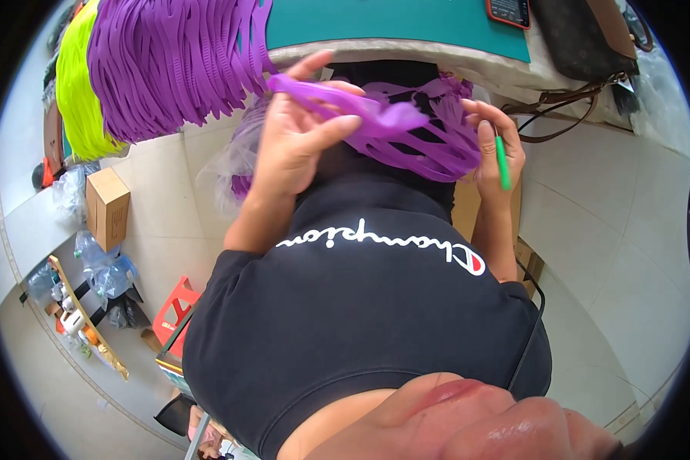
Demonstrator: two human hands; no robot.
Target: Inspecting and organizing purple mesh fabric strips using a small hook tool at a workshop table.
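Beside the table [395, 49], purple strips [387, 119] are held by left fingers [336, 132], green-handled tool [503, 164] by right fingers [500, 116]; snags best avoided.

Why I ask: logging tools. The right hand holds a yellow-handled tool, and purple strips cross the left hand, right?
Not yellow: in the head view, the right hand holds a green-handled tool. Purple strips do cross the left hand.
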